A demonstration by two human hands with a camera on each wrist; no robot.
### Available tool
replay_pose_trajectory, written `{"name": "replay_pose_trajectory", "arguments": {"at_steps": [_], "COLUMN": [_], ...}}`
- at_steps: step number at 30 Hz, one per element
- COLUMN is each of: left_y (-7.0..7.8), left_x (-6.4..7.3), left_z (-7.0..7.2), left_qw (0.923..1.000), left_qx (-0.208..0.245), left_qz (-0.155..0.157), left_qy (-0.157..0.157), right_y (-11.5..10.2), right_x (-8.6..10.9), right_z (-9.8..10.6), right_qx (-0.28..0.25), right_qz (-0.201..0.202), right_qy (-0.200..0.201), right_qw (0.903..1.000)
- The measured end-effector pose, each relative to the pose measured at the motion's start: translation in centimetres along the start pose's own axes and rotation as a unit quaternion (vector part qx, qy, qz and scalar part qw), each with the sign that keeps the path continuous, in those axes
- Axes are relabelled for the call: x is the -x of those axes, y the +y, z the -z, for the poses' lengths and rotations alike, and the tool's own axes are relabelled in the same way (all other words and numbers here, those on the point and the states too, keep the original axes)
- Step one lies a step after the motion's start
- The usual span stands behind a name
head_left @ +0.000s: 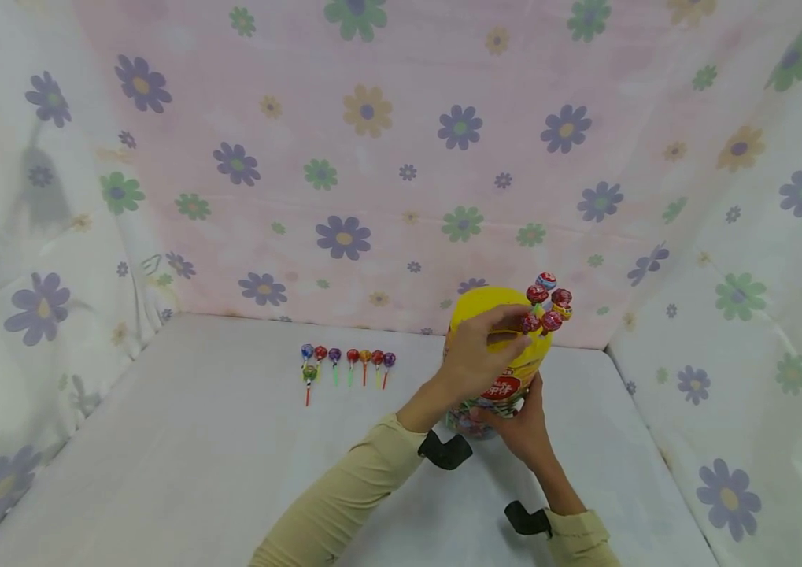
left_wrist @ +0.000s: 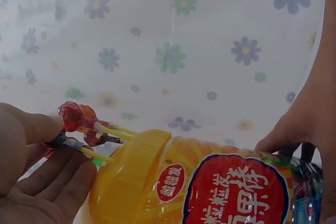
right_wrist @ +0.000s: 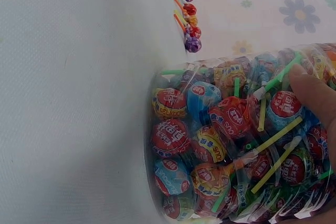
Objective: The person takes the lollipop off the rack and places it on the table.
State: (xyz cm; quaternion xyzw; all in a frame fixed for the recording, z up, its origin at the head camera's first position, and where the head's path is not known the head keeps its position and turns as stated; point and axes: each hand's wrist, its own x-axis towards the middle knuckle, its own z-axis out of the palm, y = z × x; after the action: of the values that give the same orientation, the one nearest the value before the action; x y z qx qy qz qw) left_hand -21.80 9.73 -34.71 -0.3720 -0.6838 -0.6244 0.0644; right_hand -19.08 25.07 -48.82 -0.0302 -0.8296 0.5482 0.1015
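A clear jar (head_left: 503, 386) packed with wrapped lollipops (right_wrist: 231, 116) leans over the table, its yellow lid (head_left: 483, 301) up. Several lollipops (head_left: 552, 320) stick out of the lid, their yellow sticks running into it in the left wrist view. My left hand (head_left: 474, 358) is at the lid, thumb and fingers pinching a dark-wrapped lollipop (left_wrist: 56, 141) beside a red one (left_wrist: 71, 115). Low on the jar, my right hand (head_left: 526, 425) grips its side, thumb across the clear wall in the right wrist view.
Left of the jar, a row of lollipops (head_left: 353, 356) lies on the white table (head_left: 195, 457), with one more lollipop (head_left: 309, 374) in front of its left end. Flowered cloth (head_left: 365, 181) hangs at the back and both sides. Black straps (head_left: 445, 450) are on both wrists.
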Motion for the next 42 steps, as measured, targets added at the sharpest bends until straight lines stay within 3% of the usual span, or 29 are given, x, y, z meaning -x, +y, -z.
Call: {"name": "replay_pose_trajectory", "arguments": {"at_steps": [10,18,23,27,37,42], "left_y": [-1.1,-0.2,-0.2,-1.0,-5.5,-7.2], "left_x": [0.0,-0.3,0.6,1.7,5.3,7.3], "left_z": [-1.5,-0.7,0.0,0.6,2.5,3.7], "left_qw": [0.997,0.9904,0.9889,0.9878,0.9849,0.9817], "left_qx": [-0.001,0.038,0.07,0.081,0.076,0.076], "left_qz": [-0.05,-0.087,-0.059,-0.036,0.024,0.068], "left_qy": [0.059,0.101,0.118,0.128,0.154,0.161], "right_y": [0.5,0.3,0.3,0.2,0.5,0.4], "right_x": [0.0,0.0,0.2,0.3,0.3,0.2], "right_z": [0.0,-0.2,-0.3,-0.2,-0.3,-0.3], "right_qx": [-0.007,-0.008,-0.006,-0.007,-0.006,-0.009], "right_qz": [0.018,0.01,0.006,0.012,0.015,0.028], "right_qy": [-0.004,-0.007,-0.003,-0.001,0.003,0.004], "right_qw": [0.9998,0.9999,1.0,0.9999,0.9999,0.9995]}}
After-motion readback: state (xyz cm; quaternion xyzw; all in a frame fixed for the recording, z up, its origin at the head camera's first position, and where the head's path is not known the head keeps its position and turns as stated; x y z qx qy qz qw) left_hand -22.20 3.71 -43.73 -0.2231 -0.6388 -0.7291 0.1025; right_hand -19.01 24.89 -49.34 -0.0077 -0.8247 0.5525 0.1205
